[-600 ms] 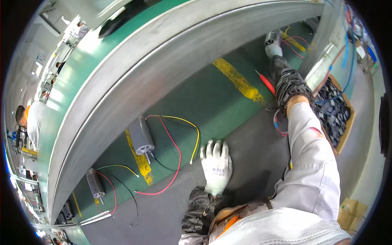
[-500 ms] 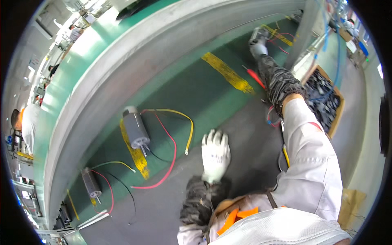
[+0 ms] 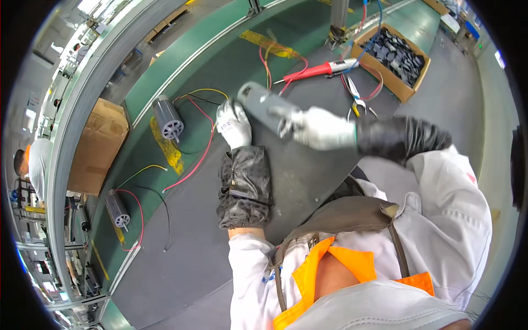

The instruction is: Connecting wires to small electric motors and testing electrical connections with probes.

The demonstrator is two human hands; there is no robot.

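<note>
A grey cylindrical motor [image 3: 264, 107], blurred by motion, is tilted above the dark mat. My gloved right hand [image 3: 319, 127] is closed around its near right end. Beside its far left end, my gloved left hand [image 3: 235, 125] has its fingers stretched forward, close to the casing; whether they touch it I cannot tell. Red and yellow wires [image 3: 268, 66] lie beyond the motor. Left of my left hand, a second grey motor [image 3: 168, 118] lies with its shaft toward me and red, yellow and black leads spread out. A third motor [image 3: 117, 210] lies nearer, at the left.
A red-and-white pen-shaped powered tool [image 3: 316, 71] lies beyond my right hand, with pliers [image 3: 355, 98] nearby. At the far right stands an open cardboard box [image 3: 399, 58] of small dark parts. A large carton [image 3: 99, 146] stands beyond the bench at left.
My right hand has come back from the far right, bringing the motor toward my left hand. My left hand has shifted left and forward. The view has turned.
</note>
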